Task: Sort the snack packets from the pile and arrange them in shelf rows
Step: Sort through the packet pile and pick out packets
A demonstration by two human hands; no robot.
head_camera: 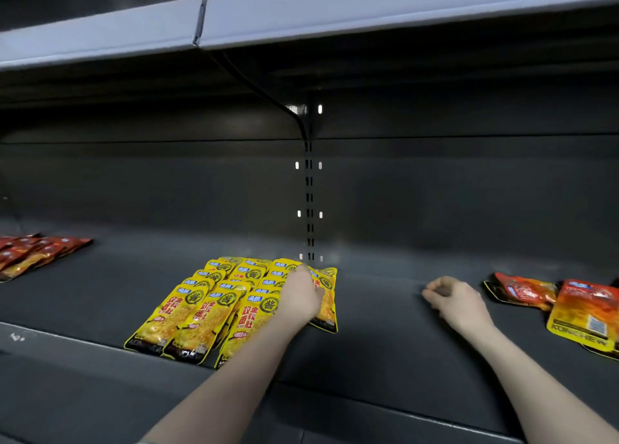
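Observation:
Several yellow snack packets (204, 313) lie in overlapping rows on the dark shelf (385, 350), left of the middle. My left hand (303, 293) reaches over the rightmost row and holds a yellow packet (326, 304) at that row's right edge, thumb against it. My right hand (452, 298) hovers over bare shelf to the right, fingers loosely curled and holding nothing. Orange-red packets (569, 306) lie in a loose pile at the far right. A row of red packets (30, 251) lies at the far left.
The shelf back panel has a slotted upright (308, 189) in the middle. An upper shelf (301, 18) overhangs close above. Bare shelf surface stretches between the yellow rows and the orange-red pile, and between the red row and the yellow rows.

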